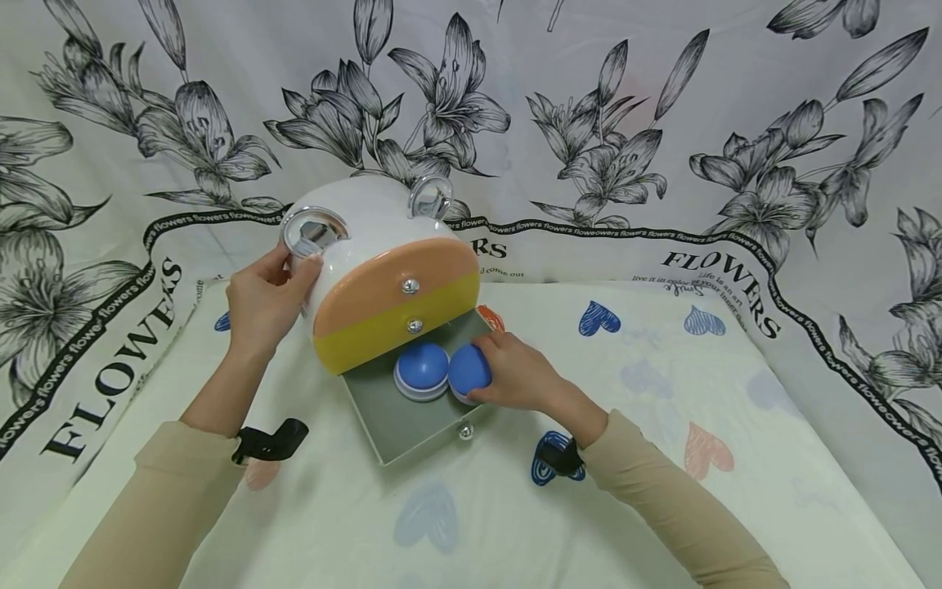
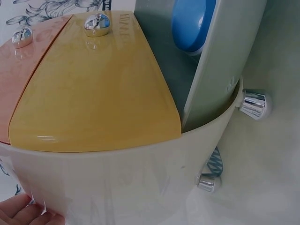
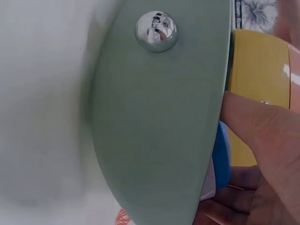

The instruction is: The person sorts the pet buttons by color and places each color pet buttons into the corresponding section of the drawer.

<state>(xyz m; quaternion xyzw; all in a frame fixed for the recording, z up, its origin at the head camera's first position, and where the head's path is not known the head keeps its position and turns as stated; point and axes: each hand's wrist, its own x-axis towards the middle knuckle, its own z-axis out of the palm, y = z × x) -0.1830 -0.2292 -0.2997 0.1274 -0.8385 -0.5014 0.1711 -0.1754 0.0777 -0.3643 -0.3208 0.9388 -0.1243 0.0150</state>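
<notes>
A small white drawer cabinet [image 1: 361, 209] with a domed top has an orange drawer [image 1: 383, 278] and a yellow drawer [image 1: 368, 331] pushed in. Its bottom green drawer [image 1: 401, 446] is pulled out. My left hand [image 1: 265, 298] grips the cabinet's left side, thumb on the shell and fingers beside a chrome ring-shaped piece [image 1: 290, 233]. With my right hand [image 1: 518, 372] I hold a round blue-topped container [image 1: 468, 370] at the drawer's right side, fingers around it. A second blue-topped container [image 1: 423, 366] with a white base sits beside it. In the right wrist view, the green front [image 3: 154, 117] hides most of the held container.
Chrome knobs [image 1: 465, 430] stick out from the drawer fronts, and short chrome feet [image 2: 255, 104] from the shell. A white cloth with printed hearts [image 1: 427, 515] lies under the cabinet. Behind it hangs a flower-printed curtain [image 1: 515, 180].
</notes>
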